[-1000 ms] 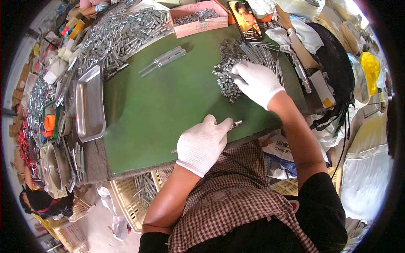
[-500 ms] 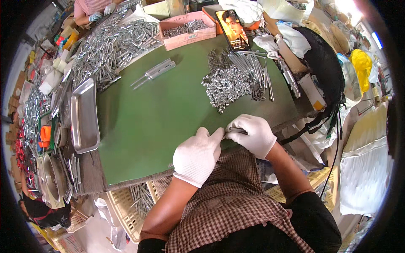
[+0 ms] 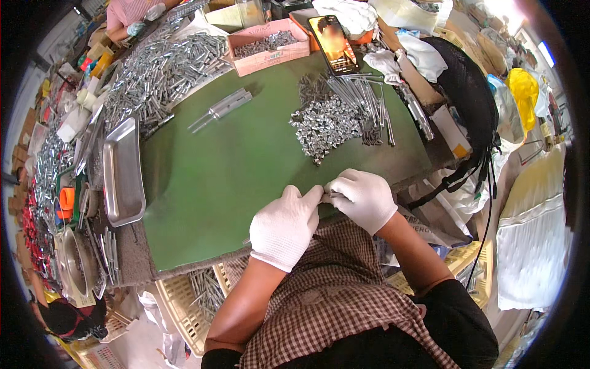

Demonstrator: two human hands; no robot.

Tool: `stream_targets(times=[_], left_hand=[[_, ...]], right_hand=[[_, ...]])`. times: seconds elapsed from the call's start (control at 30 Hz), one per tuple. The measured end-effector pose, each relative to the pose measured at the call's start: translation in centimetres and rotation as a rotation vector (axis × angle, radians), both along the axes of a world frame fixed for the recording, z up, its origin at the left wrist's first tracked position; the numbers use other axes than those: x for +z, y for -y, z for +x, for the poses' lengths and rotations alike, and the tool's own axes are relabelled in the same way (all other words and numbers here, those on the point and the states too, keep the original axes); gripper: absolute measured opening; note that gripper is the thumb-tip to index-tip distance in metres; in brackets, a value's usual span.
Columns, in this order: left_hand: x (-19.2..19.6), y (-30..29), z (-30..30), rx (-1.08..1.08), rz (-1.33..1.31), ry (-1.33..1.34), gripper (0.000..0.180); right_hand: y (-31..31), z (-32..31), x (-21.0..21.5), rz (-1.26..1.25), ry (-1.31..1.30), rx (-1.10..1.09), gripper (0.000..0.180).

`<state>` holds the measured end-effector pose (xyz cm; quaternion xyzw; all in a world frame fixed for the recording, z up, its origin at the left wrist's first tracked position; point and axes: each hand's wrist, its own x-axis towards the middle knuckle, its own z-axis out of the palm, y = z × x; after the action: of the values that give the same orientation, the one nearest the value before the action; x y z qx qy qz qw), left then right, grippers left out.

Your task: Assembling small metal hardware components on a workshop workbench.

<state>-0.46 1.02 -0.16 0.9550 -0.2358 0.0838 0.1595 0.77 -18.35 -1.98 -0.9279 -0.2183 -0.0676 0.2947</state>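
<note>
Both hands wear white knit gloves and meet over the near edge of the green work mat (image 3: 209, 178). My left hand (image 3: 284, 226) is closed, with a thin metal end (image 3: 247, 241) showing beside its wrist; whether that belongs to the held piece is hidden. Thumb and fingers of my right hand (image 3: 362, 200) pinch a small dark metal part (image 3: 327, 196) against the left fingertips. Fingers cover most of it. Beyond the hands lie a heap of small shiny metal fittings (image 3: 326, 128), several long thin rods (image 3: 364, 98) and dark small springs or screws (image 3: 372, 136).
Two metal tubes with thin prongs (image 3: 221, 109) lie on the mat. A steel tray (image 3: 123, 172) stands left, near a large pile of metal parts (image 3: 163, 77). A pink box (image 3: 268, 59) and a phone (image 3: 334, 46) stand at the back. Another person's gloved hand (image 3: 136, 28) shows far left.
My right hand has turned and its fingers have closed further over the dark metal part, which now shows less. The left hand has barely moved.
</note>
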Motion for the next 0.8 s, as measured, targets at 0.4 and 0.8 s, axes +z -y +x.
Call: stream_targets(times=[0.4,0.8], left_hand=[[0.1,0.1,-0.2,0.023,-0.009,-0.061,0.021],[0.4,0.0,-0.1,0.017,-0.015,-0.087,0.023]], right_hand=[[2.7,6.0,-0.4,-0.056,0.123,-0.336,0.015],[0.4,0.3,1.5,0.193,-0.147,-0.006,0.009]])
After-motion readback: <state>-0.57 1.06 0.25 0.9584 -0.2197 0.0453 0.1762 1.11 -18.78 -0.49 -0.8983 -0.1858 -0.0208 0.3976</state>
